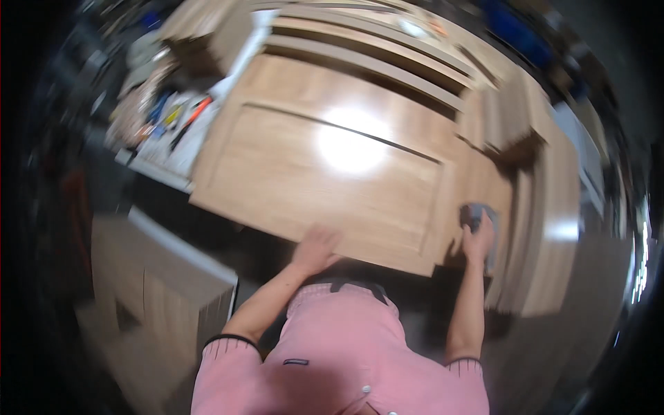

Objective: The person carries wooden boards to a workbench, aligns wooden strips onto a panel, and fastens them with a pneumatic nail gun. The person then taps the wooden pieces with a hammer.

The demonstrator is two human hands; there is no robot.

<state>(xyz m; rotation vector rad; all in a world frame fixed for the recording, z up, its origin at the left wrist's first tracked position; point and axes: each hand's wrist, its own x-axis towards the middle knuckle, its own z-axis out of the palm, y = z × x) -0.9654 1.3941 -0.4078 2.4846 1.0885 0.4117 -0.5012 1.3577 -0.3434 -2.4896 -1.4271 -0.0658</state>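
A light wood panel point(304, 173) with a recessed middle lies flat in front of me, a bright glare on its surface. My left hand point(318, 249) rests on its near edge with the fingers stretched out. Beyond the panel's right edge, my right hand point(478, 238) is closed around a grey-and-black hand tool point(475, 213), blurred, which looks like a nail gun. The tool sits over another wood surface beside the panel. Its lower part is partly hidden by my hand.
Long wood boards point(373, 69) lie behind the panel. Stacked wood pieces point(508, 124) stand at the right. At the left, a white surface point(160, 160) carries an orange-handled tool point(200, 109) and other small items. A wooden cabinet-like box point(173, 283) stands at the lower left.
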